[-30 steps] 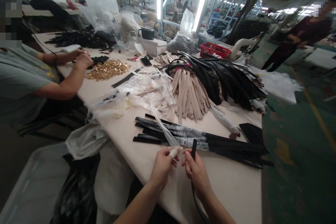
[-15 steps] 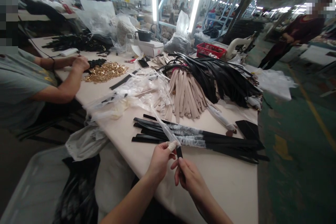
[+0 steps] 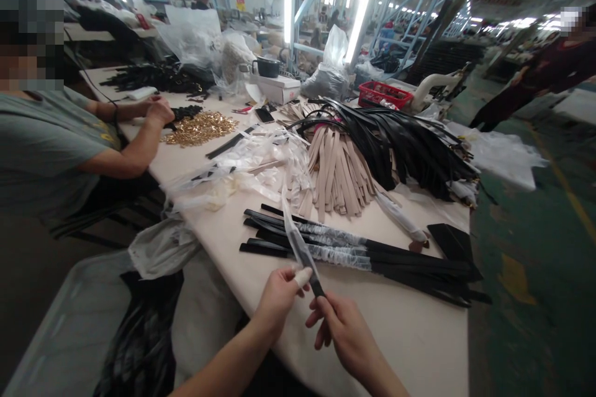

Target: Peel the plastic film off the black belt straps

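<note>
My left hand (image 3: 278, 293), its thumb wrapped in pale tape, pinches the lower end of a clear plastic sleeve (image 3: 292, 228). A black strap (image 3: 318, 289) sits partly inside that sleeve, dark through the film, and its bare near end is between the thumb and fingers of my right hand (image 3: 339, 327). Just beyond my hands lies a bundle of black straps (image 3: 410, 255) with crinkled plastic sleeves (image 3: 342, 254) around their middles. Farther back is a loose heap of clear plastic sleeves (image 3: 261, 158).
Beige strips (image 3: 338, 170) and a pile of black straps (image 3: 395, 139) lie behind on the table (image 3: 410, 341). A red basket (image 3: 384, 96) stands beyond. At left a co-worker's hands (image 3: 161, 110) are near gold metal pieces (image 3: 200, 128). A grey bin (image 3: 51, 329) stands below left.
The strap now shows dark farther up inside the sleeve, and less of it is bare between my hands. The whole view has shifted slightly.
</note>
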`<move>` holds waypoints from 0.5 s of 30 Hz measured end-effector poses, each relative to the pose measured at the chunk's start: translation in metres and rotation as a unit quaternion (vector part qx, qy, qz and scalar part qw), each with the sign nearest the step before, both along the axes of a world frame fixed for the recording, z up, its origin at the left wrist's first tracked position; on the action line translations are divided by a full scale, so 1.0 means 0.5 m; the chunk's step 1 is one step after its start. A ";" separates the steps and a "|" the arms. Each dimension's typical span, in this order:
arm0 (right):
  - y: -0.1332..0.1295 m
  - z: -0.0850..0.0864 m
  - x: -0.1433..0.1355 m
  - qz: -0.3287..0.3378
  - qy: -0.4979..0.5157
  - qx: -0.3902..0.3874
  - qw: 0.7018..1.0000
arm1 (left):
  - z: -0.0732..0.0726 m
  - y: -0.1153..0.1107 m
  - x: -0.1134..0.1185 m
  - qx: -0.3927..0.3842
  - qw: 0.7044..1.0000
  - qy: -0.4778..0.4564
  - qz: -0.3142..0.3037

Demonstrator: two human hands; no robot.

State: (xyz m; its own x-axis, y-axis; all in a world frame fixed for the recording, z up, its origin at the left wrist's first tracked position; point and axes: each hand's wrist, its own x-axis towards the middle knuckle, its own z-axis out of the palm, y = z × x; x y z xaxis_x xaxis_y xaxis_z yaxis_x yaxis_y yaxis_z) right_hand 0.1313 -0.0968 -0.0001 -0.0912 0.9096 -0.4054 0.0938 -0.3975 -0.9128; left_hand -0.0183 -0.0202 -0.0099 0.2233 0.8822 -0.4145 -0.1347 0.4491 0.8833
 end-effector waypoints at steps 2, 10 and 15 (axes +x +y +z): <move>0.004 0.003 -0.001 -0.002 0.015 0.004 1.000 | 0.000 -0.018 0.003 -0.003 0.999 -0.001 -0.043; -0.017 0.002 -0.001 0.021 0.028 -0.044 0.998 | 0.017 -0.018 -0.005 0.036 0.998 0.051 0.009; -0.027 -0.015 0.009 0.038 0.050 -0.034 0.997 | 0.013 -0.033 -0.003 0.024 0.999 0.035 -0.028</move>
State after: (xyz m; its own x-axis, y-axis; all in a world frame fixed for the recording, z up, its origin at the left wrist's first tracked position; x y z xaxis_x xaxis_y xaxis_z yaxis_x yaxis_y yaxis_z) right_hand 0.1359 -0.1101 -0.0075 -0.2027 0.8690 -0.4514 0.0359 -0.4541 -0.8902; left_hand -0.0196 -0.0368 -0.0034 0.2452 0.8886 -0.3877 -0.0473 0.4104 0.9107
